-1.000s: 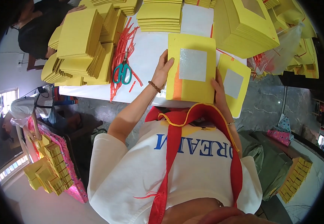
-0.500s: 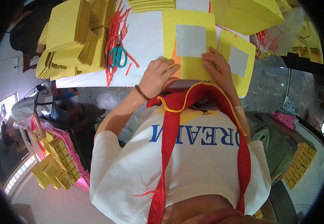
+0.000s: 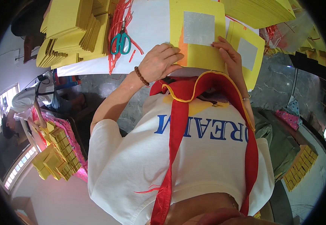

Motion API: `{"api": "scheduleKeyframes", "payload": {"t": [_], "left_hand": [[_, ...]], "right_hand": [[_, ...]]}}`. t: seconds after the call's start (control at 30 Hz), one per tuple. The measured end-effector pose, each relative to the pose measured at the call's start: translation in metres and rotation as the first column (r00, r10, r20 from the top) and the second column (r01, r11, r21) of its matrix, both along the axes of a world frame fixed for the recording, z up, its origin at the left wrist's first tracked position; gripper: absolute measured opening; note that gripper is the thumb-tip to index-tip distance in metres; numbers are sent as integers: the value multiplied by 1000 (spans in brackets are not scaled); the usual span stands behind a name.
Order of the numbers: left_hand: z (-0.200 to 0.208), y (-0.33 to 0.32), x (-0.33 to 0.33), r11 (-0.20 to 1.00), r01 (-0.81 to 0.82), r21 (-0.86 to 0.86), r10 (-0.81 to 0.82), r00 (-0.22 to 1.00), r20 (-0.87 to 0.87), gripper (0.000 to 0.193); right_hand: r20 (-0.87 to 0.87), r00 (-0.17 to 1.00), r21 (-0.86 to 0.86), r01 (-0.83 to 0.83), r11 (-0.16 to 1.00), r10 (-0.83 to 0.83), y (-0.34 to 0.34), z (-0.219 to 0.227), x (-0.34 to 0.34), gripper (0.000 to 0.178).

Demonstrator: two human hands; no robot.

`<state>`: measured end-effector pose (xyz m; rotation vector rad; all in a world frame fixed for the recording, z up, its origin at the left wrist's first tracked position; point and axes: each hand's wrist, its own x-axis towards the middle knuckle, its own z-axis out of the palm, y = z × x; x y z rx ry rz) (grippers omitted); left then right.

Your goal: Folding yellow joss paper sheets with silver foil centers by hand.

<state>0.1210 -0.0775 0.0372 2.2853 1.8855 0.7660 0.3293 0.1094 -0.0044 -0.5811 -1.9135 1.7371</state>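
A yellow paper sheet [image 3: 206,54] with a silver square [image 3: 199,28] and an orange strip [image 3: 183,50] along its left side lies before me at the table's front edge. My left hand [image 3: 160,62] grips its left edge near the front, fingers pressed together over the orange strip. At the right edge, my right hand [image 3: 229,56] rests its slightly spread fingertips on the paper. The sheet's near edge bows a little above my red apron [image 3: 219,80]. Partly beneath it on the right is another yellow sheet [image 3: 253,62] with a silver square.
Teal-handled scissors [image 3: 121,43] lie on red plastic strips [image 3: 115,58] to the left. Stacks of folded yellow paper [image 3: 67,22] stand farther left, with another yellow stack [image 3: 260,13] at back right. A person [image 3: 39,95] works at a side table holding yellow bundles [image 3: 63,144].
The table and its contents sit slightly higher and farther right in view. My hands shift slightly on the same sheet, my left fingers still at its left edge.
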Motion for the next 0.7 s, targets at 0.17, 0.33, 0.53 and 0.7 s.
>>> {"api": "scheduleKeyframes", "payload": {"t": [0.17, 0.33, 0.53, 0.7], "left_hand": [[8, 6, -4, 996, 1, -87, 25, 953, 301, 17], [11, 10, -10, 981, 8, -195, 77, 902, 425, 12], [6, 14, -17, 909, 16, -416, 271, 734, 623, 12], [7, 18, -22, 878, 73, -473, 321, 641, 697, 13]], "right_hand": [[-35, 999, -184, 20, 983, -27, -2, 4, 0, 27], [-10, 999, -109, 32, 993, -33, -2, 1, -2, 42], [-27, 998, -149, 46, 988, -51, -2, -5, -3, 47], [-63, 998, -97, 25, 995, -31, -1, -4, -3, 48]]}}
